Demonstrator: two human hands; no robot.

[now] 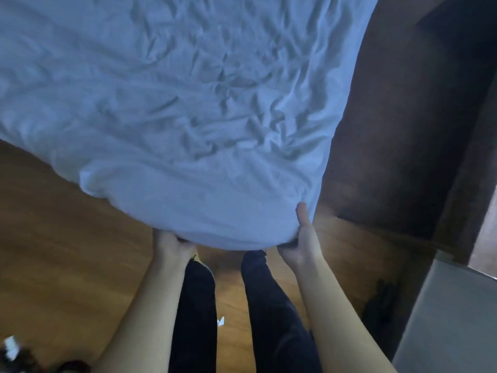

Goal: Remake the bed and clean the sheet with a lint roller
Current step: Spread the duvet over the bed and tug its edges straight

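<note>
Both hands grip the near corner of a white sheet: the right hand (302, 235) has its thumb laid up the corner's right edge and its fingers curled under the cloth, while the left hand (168, 242) is tucked beneath the rounded hem, its fingers hidden but apparently closed on the fabric. The sheet (174, 103) spreads away from the grip across the bed, filling the far and left part of the view, heavily creased, with the deepest wrinkles gathered toward its right side. Whether the cloth at the corner is being pulled over a mattress or simply held up cannot be told. Below the corner stand the person's legs in dark trousers (269, 305) on a wooden floor (53, 238). A dark wooden panel (403, 117) runs along the right of the bed, and a pale grey surface (451, 319) sits at near right. A small white scrap (220, 321) lies on the floor between the legs, and blurred dark clutter (24, 356) sits at near left. No lint roller is in sight.

The risk from here appears to lie in the pull: an uneven tug, stronger from one hand, would likely drag the sheet askew and deepen the creases on the right. A slipping hold could drop the corner to the floor, where it may pick up more dust and lint. The tight gap beside the dark panel may also snag the edge.
</note>
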